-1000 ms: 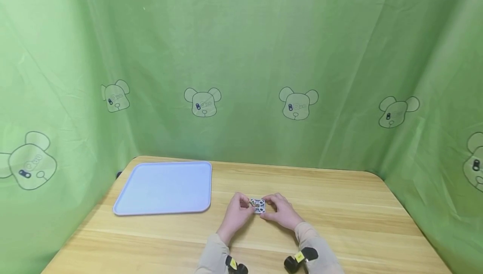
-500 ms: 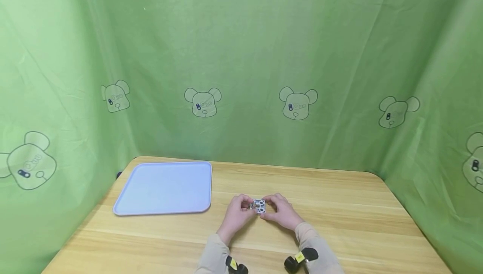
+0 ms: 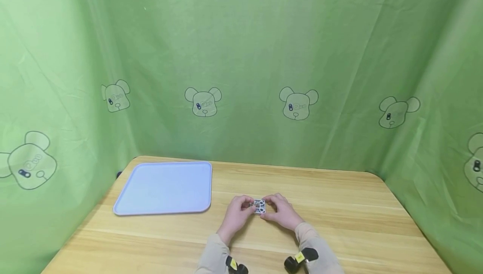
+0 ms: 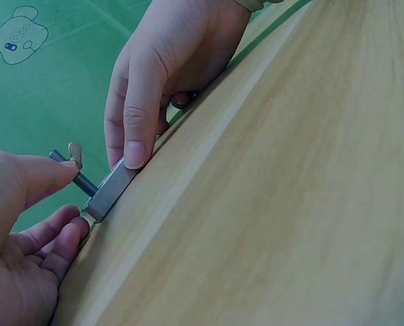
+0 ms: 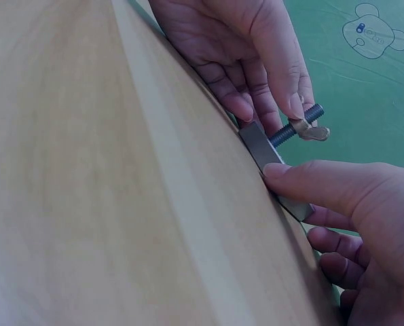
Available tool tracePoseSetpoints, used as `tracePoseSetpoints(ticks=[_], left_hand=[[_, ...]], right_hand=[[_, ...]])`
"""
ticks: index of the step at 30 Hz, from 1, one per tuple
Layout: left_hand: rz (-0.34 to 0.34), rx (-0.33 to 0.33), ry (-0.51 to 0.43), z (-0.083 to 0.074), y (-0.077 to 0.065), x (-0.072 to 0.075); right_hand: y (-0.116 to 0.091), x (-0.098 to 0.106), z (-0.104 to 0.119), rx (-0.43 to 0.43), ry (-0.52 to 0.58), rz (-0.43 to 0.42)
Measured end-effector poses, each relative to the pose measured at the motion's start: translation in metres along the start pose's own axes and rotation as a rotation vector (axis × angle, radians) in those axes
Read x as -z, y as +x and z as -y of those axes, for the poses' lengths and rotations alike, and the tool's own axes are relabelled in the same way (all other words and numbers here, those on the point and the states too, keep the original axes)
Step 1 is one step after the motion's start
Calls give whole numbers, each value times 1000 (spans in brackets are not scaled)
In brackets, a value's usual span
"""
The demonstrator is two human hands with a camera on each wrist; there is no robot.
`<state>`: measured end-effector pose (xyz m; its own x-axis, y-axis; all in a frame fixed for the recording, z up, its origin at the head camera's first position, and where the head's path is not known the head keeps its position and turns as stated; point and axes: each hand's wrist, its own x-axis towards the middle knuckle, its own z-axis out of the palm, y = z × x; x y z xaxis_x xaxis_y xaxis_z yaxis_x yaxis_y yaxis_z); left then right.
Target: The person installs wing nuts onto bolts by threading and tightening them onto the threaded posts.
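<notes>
A small square metal plate [image 3: 261, 207] with round openings lies on the table between both hands in the head view. From it rises a threaded bolt [image 5: 281, 137], with a brass-coloured wing nut [image 5: 313, 131] partway along its thread. My left hand [image 3: 235, 214] has its thumb against the wing nut; its index finger is partly hidden behind the bolt. My right hand [image 3: 283, 213] grips the plate by its edges, thumb on the near side. In the left wrist view, the plate's grey side [image 4: 112, 193] shows between the two hands.
A pale blue tray [image 3: 166, 188] stands at the left of the wooden table [image 3: 324, 194]. Green curtains [image 3: 249, 139] with bear drawings surround the table at the back and sides. Wrist cameras [image 3: 296, 262] are strapped over both sleeves.
My left fingers have shifted about the wing nut, drawing back slightly and then bringing the thumb forward again. The right hand and the plate have stayed nearly still.
</notes>
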<state>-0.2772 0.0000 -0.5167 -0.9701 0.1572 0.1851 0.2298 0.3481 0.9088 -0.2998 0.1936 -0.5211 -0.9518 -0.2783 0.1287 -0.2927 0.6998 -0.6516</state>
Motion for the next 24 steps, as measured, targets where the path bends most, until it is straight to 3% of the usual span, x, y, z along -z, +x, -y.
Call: tracePoseSetpoints(ticks=[4, 11, 18, 24], left_hand=[[-1, 4, 0, 1, 1, 0], [-12, 49, -148, 1, 1, -1], [-20, 36, -80, 1, 0, -2], [-10, 32, -79, -1, 0, -1]], right_hand=[[0, 0, -1, 4, 2, 4], [-1, 0, -1, 13, 5, -1], [-2, -1, -1, 13, 9, -6], [-1, 1, -2, 18, 4, -4]])
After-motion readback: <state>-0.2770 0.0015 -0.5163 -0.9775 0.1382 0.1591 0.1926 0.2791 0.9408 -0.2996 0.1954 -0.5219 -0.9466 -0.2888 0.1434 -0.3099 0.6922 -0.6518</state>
